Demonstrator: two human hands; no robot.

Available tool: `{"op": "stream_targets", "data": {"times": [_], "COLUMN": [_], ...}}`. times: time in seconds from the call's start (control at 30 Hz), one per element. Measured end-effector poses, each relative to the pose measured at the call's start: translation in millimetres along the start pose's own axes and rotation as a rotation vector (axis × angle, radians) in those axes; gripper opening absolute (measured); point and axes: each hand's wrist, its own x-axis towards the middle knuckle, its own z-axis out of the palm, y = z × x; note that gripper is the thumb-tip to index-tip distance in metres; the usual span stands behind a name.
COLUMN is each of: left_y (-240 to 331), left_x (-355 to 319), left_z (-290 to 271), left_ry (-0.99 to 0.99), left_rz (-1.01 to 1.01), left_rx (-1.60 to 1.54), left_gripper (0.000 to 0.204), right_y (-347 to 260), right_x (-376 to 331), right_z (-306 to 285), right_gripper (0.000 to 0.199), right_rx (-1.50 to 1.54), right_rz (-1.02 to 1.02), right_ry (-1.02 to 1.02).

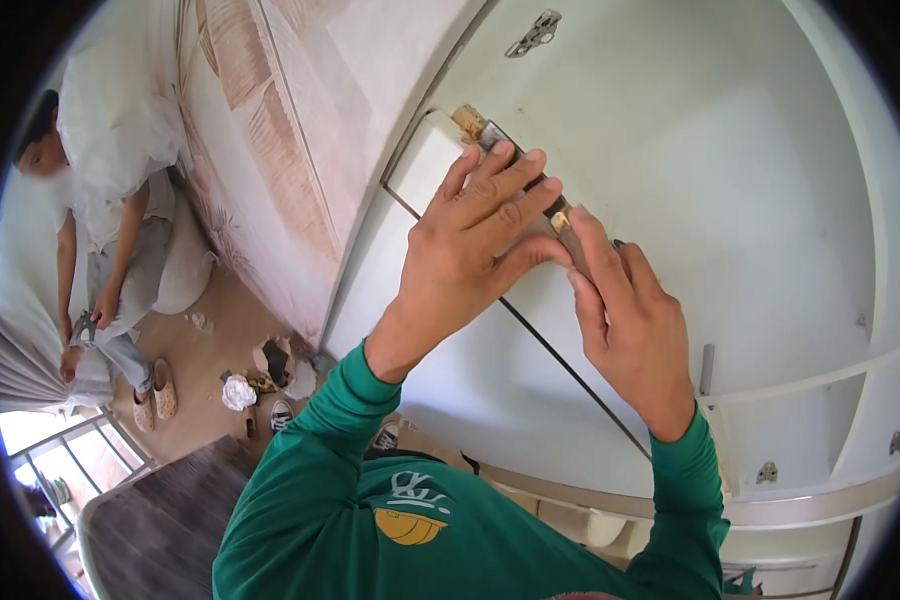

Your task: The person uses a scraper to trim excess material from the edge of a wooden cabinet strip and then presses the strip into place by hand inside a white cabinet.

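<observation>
My left hand (475, 235) lies palm down with its fingers stretched across a narrow dark metal-looking bar (510, 145) on a pale cabinet panel. My right hand (630, 320) is closed round the lower end of the bar, its thumb and index finger along the sides. A small gold-coloured patch (560, 219) shows between the two hands. Past my left fingertips, a rough piece of bare wood (467, 121) sits at the bar's far end. The fingers hide much of the bar, so its exact kind cannot be made out.
Metal hinges (533, 33) are fixed to the pale cabinet (770, 200). A dark gap line crosses beneath my forearms. At left, another person (120, 220) sits bent over, hands low. Slippers (164, 388) and a crumpled white bundle (238, 392) lie on the floor near a dark tabletop (170, 520).
</observation>
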Motion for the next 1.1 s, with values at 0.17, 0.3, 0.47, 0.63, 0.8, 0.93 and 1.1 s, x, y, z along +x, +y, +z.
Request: {"op": "stream_targets", "data": {"times": [0.17,0.3,0.47,0.63,0.8,0.93,1.1], "left_y": [-18,-3,-5,-10,-9,-7,-3], "left_x": [10,3,1,5,7,2,3], "left_z": [-4,-3,-3,-4,-5,-4,2], "left_ry": [0.035,-0.031,-0.008,0.011,0.006,0.018,0.051], "left_rz": [0.024,0.021,0.004,0.017,0.028,0.018,0.016], "left_rx": [0.034,-0.026,-0.026,0.005,-0.015,-0.014,-0.039], "left_gripper": [0.063,0.065,0.067,0.067,0.067,0.067,0.067], "right_y": [2,0,-9,-3,-6,-9,-2], "right_x": [20,3,8,14,9,23,12], "right_z": [10,2,-1,4,-1,0,-9], "right_gripper": [0.058,0.062,0.063,0.062,0.060,0.061,0.059], "right_rx": [0.009,0.011,0.047,-0.010,0.014,-0.024,-0.008], "right_rz": [-0.011,0.021,0.066,0.006,0.040,0.007,0.026], "right_ry": [0.023,-0.008,-0.024,-0.019,-0.022,-0.033,-0.050]}}
